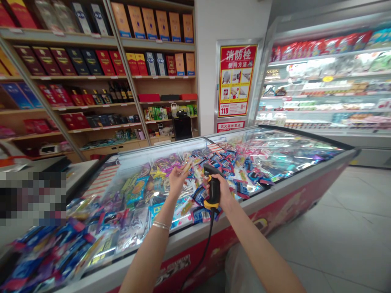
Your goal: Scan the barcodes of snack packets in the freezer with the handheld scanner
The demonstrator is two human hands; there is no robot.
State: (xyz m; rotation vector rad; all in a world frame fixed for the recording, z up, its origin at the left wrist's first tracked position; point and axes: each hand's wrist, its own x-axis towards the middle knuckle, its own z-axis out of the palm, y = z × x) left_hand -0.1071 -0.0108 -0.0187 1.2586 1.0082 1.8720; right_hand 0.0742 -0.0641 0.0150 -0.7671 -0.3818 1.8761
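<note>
A black and yellow handheld scanner is gripped in my right hand, upright, its head pointing left and its cable hanging down. My left hand, with a bracelet on the wrist, pinches a small pale wrapped item just left of the scanner head. Both hands are over the glass-topped freezer. Blue and red wrapped packets lie on the glass below and around the scanner. More packets are heaped on the glass at the lower left.
Shelves with boxes and bottles stand behind the freezer at left. A red and yellow sign is on the wall. A lit refrigerated display stands at the right. A grey counter edge adjoins the freezer at left. The scanner cable crosses the freezer's front.
</note>
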